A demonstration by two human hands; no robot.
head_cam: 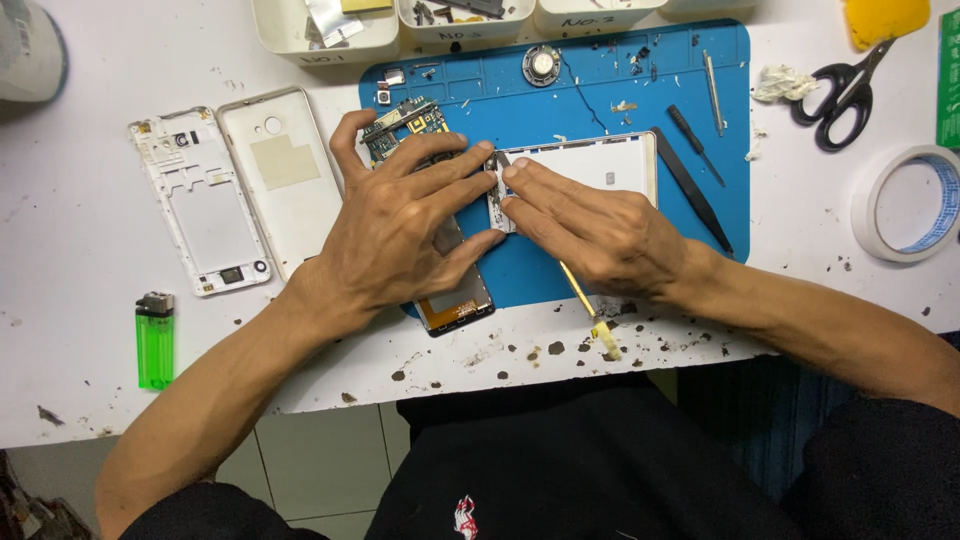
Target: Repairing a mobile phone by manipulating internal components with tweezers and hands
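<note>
Blue mat carries the work, head view. We see the left hand spread flat, pressing down on an opened phone body with its circuit board exposed at the far end. The right hand pinches a small grey part at the edge of a white panel, gripping a brass-coloured tool underneath. White back covers lie left; green lighter near left; scissors and tape roll right.

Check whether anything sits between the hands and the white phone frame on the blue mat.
Nothing visible does. The left hand and right hand both have fingertips already on the end of the white frame. The circuit board lies beside it, not between.
</note>
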